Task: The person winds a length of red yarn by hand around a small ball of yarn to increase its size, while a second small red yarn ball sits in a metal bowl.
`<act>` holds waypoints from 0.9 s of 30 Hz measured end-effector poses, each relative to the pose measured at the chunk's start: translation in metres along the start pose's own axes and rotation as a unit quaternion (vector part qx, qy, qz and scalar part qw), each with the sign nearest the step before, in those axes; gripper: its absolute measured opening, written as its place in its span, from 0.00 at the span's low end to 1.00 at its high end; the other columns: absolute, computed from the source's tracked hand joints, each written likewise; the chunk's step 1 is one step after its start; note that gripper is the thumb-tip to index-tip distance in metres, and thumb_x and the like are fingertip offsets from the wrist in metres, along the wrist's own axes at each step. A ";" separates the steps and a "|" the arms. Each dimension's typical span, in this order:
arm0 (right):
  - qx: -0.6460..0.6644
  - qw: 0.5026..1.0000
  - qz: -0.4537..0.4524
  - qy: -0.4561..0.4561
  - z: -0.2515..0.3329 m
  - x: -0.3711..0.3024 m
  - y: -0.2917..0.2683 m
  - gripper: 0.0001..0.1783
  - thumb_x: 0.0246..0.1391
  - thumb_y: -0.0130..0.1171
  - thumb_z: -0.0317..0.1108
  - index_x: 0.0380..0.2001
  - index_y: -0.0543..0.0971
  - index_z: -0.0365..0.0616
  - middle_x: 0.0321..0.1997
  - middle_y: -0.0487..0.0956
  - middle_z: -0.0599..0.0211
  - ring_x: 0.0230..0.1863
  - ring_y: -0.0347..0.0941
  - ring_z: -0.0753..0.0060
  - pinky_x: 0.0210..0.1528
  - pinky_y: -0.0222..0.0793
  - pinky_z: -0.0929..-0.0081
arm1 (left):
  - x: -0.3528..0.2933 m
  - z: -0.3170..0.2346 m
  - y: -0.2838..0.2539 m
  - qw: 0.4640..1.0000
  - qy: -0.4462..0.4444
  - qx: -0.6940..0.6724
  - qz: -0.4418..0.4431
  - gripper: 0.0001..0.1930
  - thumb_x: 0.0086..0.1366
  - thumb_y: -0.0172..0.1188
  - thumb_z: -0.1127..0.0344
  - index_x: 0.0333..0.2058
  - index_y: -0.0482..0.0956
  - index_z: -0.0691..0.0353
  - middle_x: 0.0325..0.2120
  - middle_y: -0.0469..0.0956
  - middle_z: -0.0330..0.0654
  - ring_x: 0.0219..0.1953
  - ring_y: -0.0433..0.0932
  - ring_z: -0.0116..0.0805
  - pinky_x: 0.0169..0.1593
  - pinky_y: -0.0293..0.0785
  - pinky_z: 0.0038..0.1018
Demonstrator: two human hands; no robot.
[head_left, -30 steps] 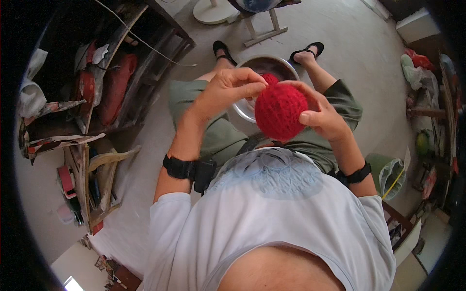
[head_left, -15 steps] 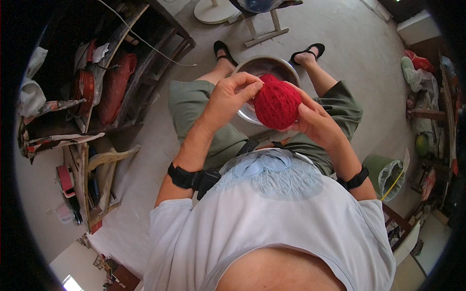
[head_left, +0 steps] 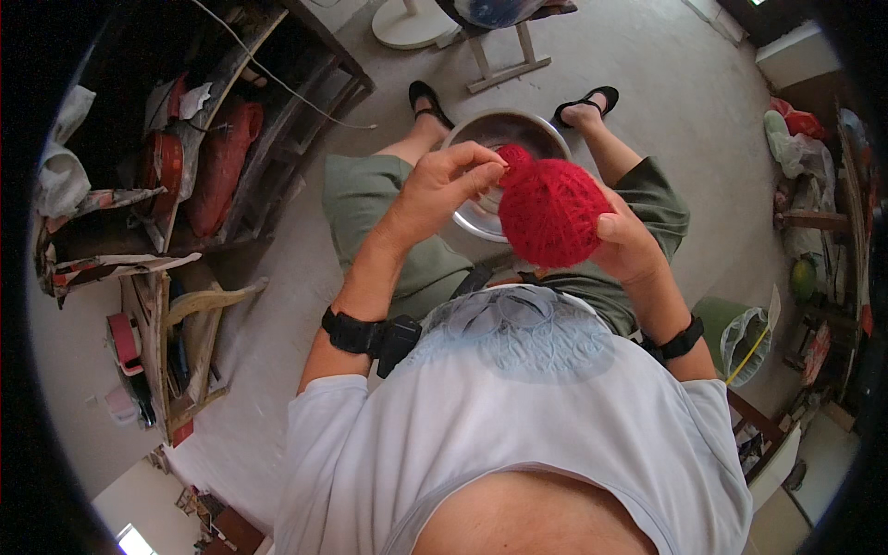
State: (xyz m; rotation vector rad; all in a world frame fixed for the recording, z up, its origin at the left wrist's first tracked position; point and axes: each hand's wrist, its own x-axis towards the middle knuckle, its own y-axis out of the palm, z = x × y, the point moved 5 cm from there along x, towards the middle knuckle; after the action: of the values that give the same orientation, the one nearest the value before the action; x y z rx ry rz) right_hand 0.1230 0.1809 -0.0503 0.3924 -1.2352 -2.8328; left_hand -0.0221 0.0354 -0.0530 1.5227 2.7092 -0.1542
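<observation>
My right hand has its fingers clamped around a large, round ball of red yarn, held in front of my lap, near a round, silvery metal basin. My left hand pinches thumb and forefinger together; I cannot tell whether a strand sits between.

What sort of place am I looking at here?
Probably a household storeroom or home workspace, though I can't be certain: a cluttered wooden shelf unit at left, a lined green bin at right, and a plain grey floor.
</observation>
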 end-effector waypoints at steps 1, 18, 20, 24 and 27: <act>-0.010 0.999 -0.005 -0.036 0.006 0.002 0.004 0.49 0.45 0.69 0.45 0.66 0.57 0.38 0.63 0.68 0.58 0.63 0.66 0.63 0.65 0.61 0.64 | -0.002 0.009 0.000 0.999 -0.035 -0.029 -0.010 0.11 0.68 0.59 0.62 0.42 0.81 0.63 0.30 0.80 0.32 0.33 0.76 0.18 0.35 0.73 0.19; 0.116 0.954 -0.024 -0.276 0.075 0.007 -0.014 0.40 0.57 0.58 0.51 0.66 0.58 0.43 0.67 0.63 0.47 0.67 0.61 0.44 0.62 0.68 0.45 | -0.036 0.047 0.024 0.973 -0.162 -0.058 0.153 0.13 0.69 0.58 0.65 0.49 0.81 0.63 0.39 0.82 0.35 0.42 0.79 0.23 0.44 0.75 0.22; 0.065 0.948 -0.092 -0.299 0.076 0.007 -0.022 0.40 0.57 0.58 0.51 0.66 0.58 0.43 0.66 0.64 0.47 0.67 0.62 0.45 0.62 0.69 0.46 | -0.043 0.032 0.026 0.968 -0.160 -0.004 0.192 0.13 0.67 0.59 0.67 0.46 0.81 0.66 0.40 0.83 0.37 0.41 0.79 0.24 0.44 0.74 0.22; -0.160 0.929 -0.221 -0.252 0.055 0.012 -0.041 0.38 0.53 0.66 0.44 0.61 0.63 0.40 0.57 0.72 0.54 0.58 0.71 0.57 0.59 0.70 0.61 | -0.039 -0.024 0.031 0.958 -0.096 0.067 0.262 0.11 0.64 0.62 0.69 0.44 0.82 0.67 0.36 0.83 0.40 0.37 0.79 0.26 0.41 0.74 0.23; -0.369 0.872 -0.225 -0.229 0.039 0.015 -0.037 0.36 0.46 0.73 0.37 0.56 0.67 0.41 0.51 0.75 0.62 0.52 0.73 0.67 0.57 0.69 0.71 | -0.033 -0.070 0.029 0.951 0.003 0.100 0.293 0.10 0.63 0.63 0.70 0.41 0.83 0.67 0.30 0.81 0.42 0.33 0.77 0.27 0.36 0.72 0.24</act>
State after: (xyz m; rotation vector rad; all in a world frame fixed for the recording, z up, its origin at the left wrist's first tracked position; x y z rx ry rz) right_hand 0.1018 0.2324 -0.0550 -0.0531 0.0577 -3.6196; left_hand 0.0213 0.0289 0.0170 2.3031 2.1661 -0.4083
